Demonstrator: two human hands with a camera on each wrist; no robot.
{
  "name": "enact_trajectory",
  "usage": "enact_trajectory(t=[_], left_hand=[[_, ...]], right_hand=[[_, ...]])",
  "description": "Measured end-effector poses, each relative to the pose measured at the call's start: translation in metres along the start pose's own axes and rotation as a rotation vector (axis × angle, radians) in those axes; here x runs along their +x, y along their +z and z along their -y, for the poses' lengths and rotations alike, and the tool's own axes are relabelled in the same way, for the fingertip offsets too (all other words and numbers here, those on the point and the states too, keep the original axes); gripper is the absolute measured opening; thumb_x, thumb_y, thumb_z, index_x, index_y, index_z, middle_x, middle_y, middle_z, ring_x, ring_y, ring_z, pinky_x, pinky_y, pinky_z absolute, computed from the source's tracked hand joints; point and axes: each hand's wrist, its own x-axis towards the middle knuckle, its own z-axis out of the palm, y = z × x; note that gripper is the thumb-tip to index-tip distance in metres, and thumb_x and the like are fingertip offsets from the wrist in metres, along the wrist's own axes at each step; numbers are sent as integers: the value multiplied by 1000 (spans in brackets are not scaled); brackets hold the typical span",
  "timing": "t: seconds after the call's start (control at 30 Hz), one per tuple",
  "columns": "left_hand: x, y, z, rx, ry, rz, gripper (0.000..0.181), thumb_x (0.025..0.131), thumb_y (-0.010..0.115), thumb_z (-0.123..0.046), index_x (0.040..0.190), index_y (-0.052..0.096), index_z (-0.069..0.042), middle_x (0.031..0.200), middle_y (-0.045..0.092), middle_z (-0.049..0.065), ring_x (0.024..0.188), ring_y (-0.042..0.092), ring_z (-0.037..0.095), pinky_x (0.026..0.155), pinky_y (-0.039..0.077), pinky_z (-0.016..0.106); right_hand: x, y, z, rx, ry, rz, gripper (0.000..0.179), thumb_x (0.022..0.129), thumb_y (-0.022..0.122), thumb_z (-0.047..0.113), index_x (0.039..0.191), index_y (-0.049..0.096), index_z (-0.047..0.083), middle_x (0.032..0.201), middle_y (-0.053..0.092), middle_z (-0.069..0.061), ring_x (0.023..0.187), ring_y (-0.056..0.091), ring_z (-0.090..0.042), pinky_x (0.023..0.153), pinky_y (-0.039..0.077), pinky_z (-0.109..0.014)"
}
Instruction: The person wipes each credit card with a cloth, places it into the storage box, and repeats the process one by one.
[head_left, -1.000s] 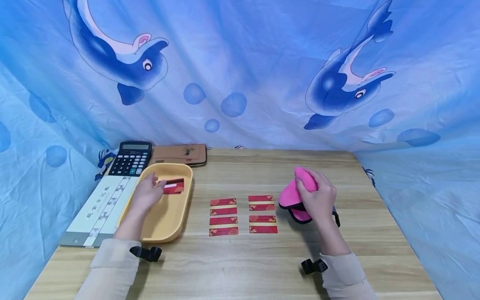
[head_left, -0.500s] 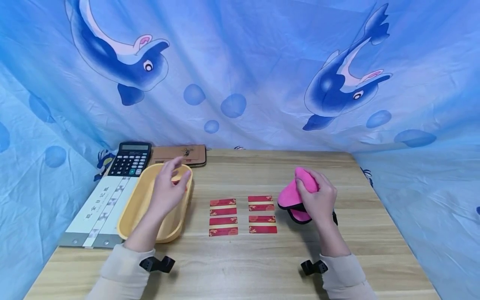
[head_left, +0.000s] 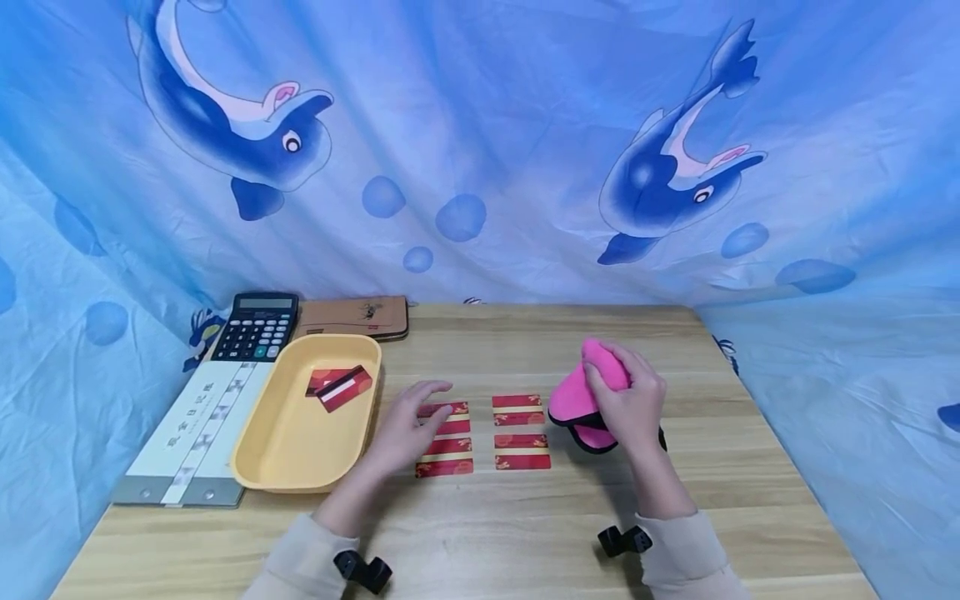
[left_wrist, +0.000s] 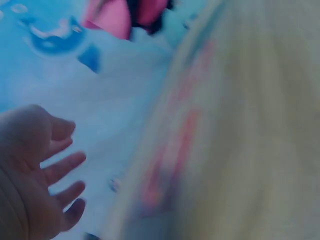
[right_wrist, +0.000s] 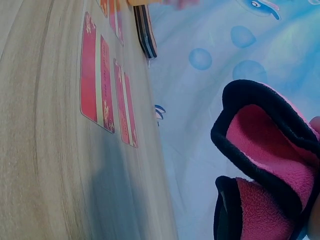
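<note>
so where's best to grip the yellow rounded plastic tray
Probably by the right long rim of the tray, from above and the right: that edge is raised and borders wooden tabletop, while the left rim overlaps the flat white folder in the head view.

Card (head_left: 456, 426) partly hidden, pink cloth (right_wrist: 267, 145) cropped

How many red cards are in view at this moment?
6. Two overlap in the yellow tray: an upper card across a lower card. Four lie on the table: near-left card, far-left card partly hidden by the left hand, far-right card, near-right card. More could lie underneath.
</note>
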Motion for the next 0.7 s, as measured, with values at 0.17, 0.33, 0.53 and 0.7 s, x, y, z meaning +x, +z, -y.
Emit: enact_trajectory(t=[0.17, 0.33, 0.53, 0.7], left_hand=[[1, 21, 31, 140, -124, -46, 39, 92, 76, -18, 128, 67, -7, 130, 63, 13, 126, 53, 34, 109, 41, 54], [1, 22, 45, 133, -166, -65, 42, 85, 81, -8, 125, 68, -3, 127, 63, 17, 124, 54, 37, 109, 41, 54], [7, 17, 50, 133, -116, -84, 41, 81, 82, 0, 120, 70, -3, 121, 66, 17, 119, 57, 37, 107, 42, 53], [11, 14, 47, 157, -118, -64, 46, 80, 86, -7, 123, 69, -3, 122, 66, 16, 119, 58, 35, 107, 44, 53]], right_hand=[[-2, 0, -2, -4, -10, 8, 35, 77, 86, 7, 109, 76, 1, 101, 75, -17, 86, 71, -33, 67, 46, -19], [-4, 0, -4, -10, -11, 9, 35, 76, 86, 6, 109, 76, 2, 101, 75, -16, 86, 71, -32, 66, 45, -15], [-2, 2, -6, -8, -26, 14, 35, 76, 86, 6, 109, 76, 2, 101, 75, -15, 85, 71, -32, 66, 44, -13], [-1, 4, -5, 6, -37, 47, 36, 76, 87, 7, 110, 76, 2, 104, 75, -15, 89, 71, -33, 69, 45, -11]])
